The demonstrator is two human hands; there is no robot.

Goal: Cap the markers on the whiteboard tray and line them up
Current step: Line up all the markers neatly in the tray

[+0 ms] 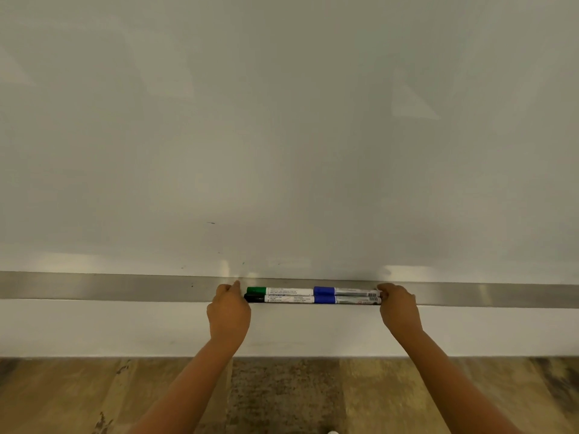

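- So there are four markers sitting on the metal whiteboard tray point(125, 285), two rows of two: green-capped marker point(279, 290) at the far left, black-capped marker point(277, 298) right in front of it, and two blue-capped ones to the right, far blue marker point(344, 291) and near blue marker point(346, 299).
- All the caps look on, as far as I can see. The right-hand ends are tucked behind fingers though, so can't swear to those.
- Left hand point(228, 311) is loosely curled at the left end of the bunch, fingers up against the green and black caps, not really gripping anything.
- Right hand point(399, 308) is doing the same at the other end, curled narrow against the tails of the blue ones.
- Looks to me like the lining-up step: both hands squeezing the rows inward so the ends sit flush.
- Next up is probably just a gentle even push, then letting go without rolling anything off the near lip.
- Whiteboard point(282, 120) above is basically clean, just a few ink specks.
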